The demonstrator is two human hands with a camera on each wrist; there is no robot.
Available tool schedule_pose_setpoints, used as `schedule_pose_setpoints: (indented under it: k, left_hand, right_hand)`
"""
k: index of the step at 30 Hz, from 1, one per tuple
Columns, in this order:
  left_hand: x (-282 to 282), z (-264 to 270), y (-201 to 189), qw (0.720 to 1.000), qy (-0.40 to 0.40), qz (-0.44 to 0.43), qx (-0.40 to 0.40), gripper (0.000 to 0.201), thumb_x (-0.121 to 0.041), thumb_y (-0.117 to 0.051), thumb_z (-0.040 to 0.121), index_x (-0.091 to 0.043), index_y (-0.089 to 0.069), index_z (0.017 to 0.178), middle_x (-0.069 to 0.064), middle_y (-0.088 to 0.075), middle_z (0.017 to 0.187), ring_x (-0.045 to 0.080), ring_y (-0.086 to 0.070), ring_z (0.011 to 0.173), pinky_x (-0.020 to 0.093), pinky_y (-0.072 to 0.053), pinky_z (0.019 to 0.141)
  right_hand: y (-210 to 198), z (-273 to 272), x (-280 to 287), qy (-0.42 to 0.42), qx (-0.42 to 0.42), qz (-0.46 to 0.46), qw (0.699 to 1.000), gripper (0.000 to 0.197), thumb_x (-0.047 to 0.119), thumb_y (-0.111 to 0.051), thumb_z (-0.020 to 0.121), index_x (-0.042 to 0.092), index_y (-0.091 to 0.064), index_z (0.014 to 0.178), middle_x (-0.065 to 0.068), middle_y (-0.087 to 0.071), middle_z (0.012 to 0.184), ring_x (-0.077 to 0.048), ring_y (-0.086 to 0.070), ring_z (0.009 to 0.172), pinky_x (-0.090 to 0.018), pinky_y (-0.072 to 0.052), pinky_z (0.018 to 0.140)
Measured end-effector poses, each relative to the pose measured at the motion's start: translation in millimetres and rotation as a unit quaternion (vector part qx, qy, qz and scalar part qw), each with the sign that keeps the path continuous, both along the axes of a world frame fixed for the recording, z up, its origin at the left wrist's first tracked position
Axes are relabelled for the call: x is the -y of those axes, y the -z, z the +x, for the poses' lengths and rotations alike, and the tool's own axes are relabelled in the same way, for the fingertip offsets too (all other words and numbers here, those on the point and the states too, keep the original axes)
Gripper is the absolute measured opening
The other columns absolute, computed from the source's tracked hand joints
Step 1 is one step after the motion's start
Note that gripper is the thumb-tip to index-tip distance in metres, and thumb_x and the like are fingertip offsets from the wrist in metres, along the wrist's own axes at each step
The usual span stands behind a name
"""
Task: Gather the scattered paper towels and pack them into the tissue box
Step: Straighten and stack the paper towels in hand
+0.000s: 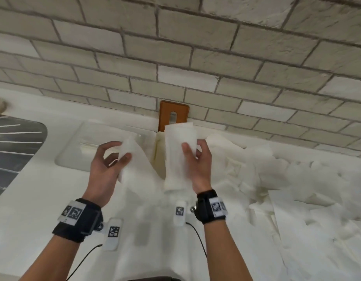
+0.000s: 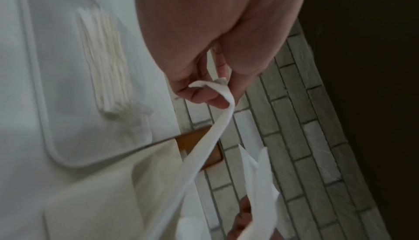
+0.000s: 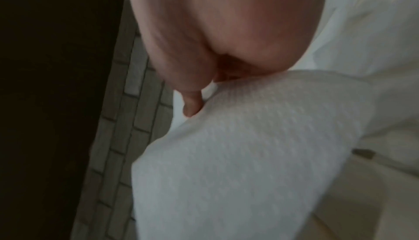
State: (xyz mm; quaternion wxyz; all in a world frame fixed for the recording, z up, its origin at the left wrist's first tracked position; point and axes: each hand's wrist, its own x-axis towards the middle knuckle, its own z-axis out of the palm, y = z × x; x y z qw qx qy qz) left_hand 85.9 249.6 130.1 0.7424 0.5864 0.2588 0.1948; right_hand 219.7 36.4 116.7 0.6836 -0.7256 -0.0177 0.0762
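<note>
Both hands are raised over the white counter with a white paper towel point(image 1: 176, 159) between them. My left hand point(image 1: 121, 152) pinches its left end between thumb and fingers, and that pinch also shows in the left wrist view point(image 2: 211, 91). My right hand point(image 1: 193, 148) grips the right, folded part, which fills the right wrist view point(image 3: 249, 145). Right behind the towel stands the cream tissue box point(image 1: 157, 147). Its brown slotted lid point(image 1: 174, 110) is up against the brick wall. The towel hides most of the box opening.
Several loose paper towels point(image 1: 287, 179) cover the counter on the right. A shallow white tray point(image 1: 70, 142) with a small stack of folded tissues point(image 2: 106, 68) lies left of the box. A metal draining board point(image 1: 13, 142) is at the far left. The brick wall point(image 1: 195, 57) closes off the back.
</note>
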Motion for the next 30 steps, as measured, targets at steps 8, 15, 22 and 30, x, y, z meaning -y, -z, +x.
schedule_pose_setpoints:
  k: [8, 15, 22, 30]
  left_hand:
    - [-27.7, -21.2, 16.0, 0.998, -0.029, 0.041, -0.036, 0.040, -0.014, -0.082, 0.092, -0.025, -0.064, 0.127, 0.013, -0.078, 0.105, 0.026, -0.077, 0.089, 0.030, -0.061, 0.066]
    - [-27.8, -21.6, 22.2, 0.996, 0.007, 0.071, -0.048, 0.045, -0.014, -0.083, 0.090, -0.032, -0.065, 0.127, 0.005, -0.077, 0.098, 0.024, -0.073, 0.088, 0.032, -0.057, 0.072]
    - [-20.8, -10.6, -12.4, 0.979, 0.165, 0.117, -0.041, 0.085, -0.011, -0.096, 0.077, -0.042, -0.057, 0.145, 0.010, -0.070, 0.123, 0.034, -0.075, 0.109, 0.050, -0.059, 0.100]
    - [-8.7, 53.0, -60.4, 0.946, 0.217, 0.238, -0.026, 0.082, -0.010, -0.095, 0.076, -0.045, -0.059, 0.141, 0.008, -0.065, 0.110, 0.011, -0.067, 0.090, 0.021, -0.057, 0.083]
  right_hand:
    - [49.3, 39.2, -68.7, -0.074, -0.065, -0.279, 0.955, 0.069, 0.026, -0.072, 0.098, 0.021, -0.028, 0.152, -0.022, -0.064, 0.135, -0.043, -0.065, 0.123, -0.050, -0.058, 0.100]
    - [63.4, 29.6, -76.5, -0.114, 0.009, -0.363, 0.925, 0.054, -0.016, -0.042, 0.093, 0.029, -0.050, 0.123, -0.013, -0.062, 0.108, -0.032, -0.067, 0.095, -0.044, -0.061, 0.082]
    - [13.0, 2.4, -63.5, -0.155, 0.139, -0.274, 0.939, 0.029, 0.034, -0.050, 0.115, 0.026, -0.054, 0.142, 0.001, -0.061, 0.142, -0.018, -0.057, 0.132, -0.034, -0.047, 0.108]
    - [3.3, -55.1, -18.7, -0.162, 0.039, 0.047, 0.985, 0.083, 0.014, -0.081, 0.097, 0.045, -0.027, 0.153, -0.019, -0.069, 0.088, -0.040, -0.067, 0.083, -0.047, -0.061, 0.082]
